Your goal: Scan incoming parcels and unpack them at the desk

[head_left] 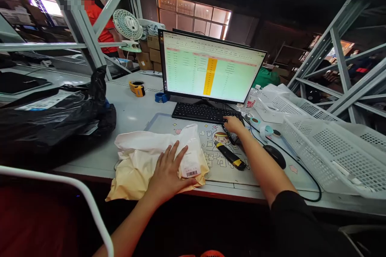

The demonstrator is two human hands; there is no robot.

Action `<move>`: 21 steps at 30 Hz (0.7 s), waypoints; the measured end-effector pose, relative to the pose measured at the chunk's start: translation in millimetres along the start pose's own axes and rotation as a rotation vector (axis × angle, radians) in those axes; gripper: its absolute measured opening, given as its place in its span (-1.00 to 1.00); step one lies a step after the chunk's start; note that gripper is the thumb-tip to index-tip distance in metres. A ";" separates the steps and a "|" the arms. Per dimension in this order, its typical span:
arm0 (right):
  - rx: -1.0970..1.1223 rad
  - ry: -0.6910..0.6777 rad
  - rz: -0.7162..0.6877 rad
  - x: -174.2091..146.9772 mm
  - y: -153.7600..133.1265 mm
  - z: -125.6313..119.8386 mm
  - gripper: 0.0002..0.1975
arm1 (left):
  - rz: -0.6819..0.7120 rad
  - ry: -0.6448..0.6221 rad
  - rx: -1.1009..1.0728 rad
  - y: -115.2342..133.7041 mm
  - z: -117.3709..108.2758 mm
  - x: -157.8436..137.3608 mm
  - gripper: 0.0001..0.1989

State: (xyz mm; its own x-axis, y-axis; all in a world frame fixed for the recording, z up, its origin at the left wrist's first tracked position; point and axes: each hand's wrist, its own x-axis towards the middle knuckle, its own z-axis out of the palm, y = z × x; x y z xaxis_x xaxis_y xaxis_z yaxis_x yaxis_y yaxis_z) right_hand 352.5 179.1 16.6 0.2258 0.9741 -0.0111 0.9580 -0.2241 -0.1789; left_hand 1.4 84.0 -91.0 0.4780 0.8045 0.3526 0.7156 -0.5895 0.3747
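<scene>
My left hand (169,170) lies flat with fingers spread on a soft, pale yellow and white plastic mailing bag (132,168). Beside its fingertips, the bag carries a white label (190,164) with a barcode. My right hand (233,124) rests at the right end of a black keyboard (199,112), one finger reaching onto the keys; its other fingers are partly hidden, and I see nothing held in it. Behind the keyboard stands a monitor (187,66) displaying a spreadsheet. A black and yellow box cutter (230,156) lies on the printed desk mat, between my two arms.
Black plastic parcels (60,116) pile up at left. A yellow tape roll (137,88) and blue tape roll (161,97) sit left of the monitor. At right are a mouse (275,156), its cable, a bottle (250,98) and white baskets (331,148). A person (104,24) stands behind the frame.
</scene>
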 end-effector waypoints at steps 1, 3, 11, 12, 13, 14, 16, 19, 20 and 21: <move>0.007 0.003 0.006 2.9 -4.7 0.8 -0.60 | -0.003 0.001 0.001 0.3 -0.4 -0.4 0.06; 0.029 -0.002 0.005 1.9 -12.0 0.1 -0.61 | -0.013 -0.004 0.003 1.4 -1.1 -0.9 0.08; 0.196 -0.075 -0.118 -35.8 -39.6 -22.6 -0.59 | 0.001 0.071 -0.031 1.4 -3.7 -1.2 -0.09; 0.220 -0.091 -0.140 -42.5 -47.5 -23.0 -0.59 | 0.009 0.097 -0.042 -0.2 -3.2 -1.8 -0.14; 0.238 -0.110 -0.160 -50.4 -56.8 -20.9 -0.57 | 0.024 0.129 -0.051 -1.9 -2.2 -2.7 -0.19; 0.266 -0.140 -0.185 -59.9 -67.0 -16.1 -0.52 | 0.053 0.166 -0.054 -3.6 -1.0 -4.3 -0.21; 0.388 -0.238 -0.276 -83.7 -87.4 1.7 -0.41 | 0.151 0.238 -0.047 -5.0 1.6 -10.1 -0.18; 0.723 -0.373 -0.414 -123.4 -107.2 36.8 -0.38 | 0.272 0.289 -0.039 0.7 -1.5 -25.5 -0.04; 0.835 -0.385 -0.423 -134.0 -107.9 45.7 -0.38 | 0.302 0.281 -0.057 3.8 -6.6 -30.6 -0.02; 0.932 -0.374 -0.398 -142.5 -104.4 50.9 -0.39 | 0.325 0.269 -0.079 6.6 -14.2 -33.8 -0.02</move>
State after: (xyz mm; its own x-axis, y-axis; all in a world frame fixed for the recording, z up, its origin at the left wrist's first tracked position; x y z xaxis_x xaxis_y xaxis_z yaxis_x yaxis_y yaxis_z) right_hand 211.2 65.2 -13.1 -0.2922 0.9546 -0.0583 0.4030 0.0676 -0.9127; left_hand -17.3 51.9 -88.3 0.5147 0.5347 0.6702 0.5036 -0.8212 0.2685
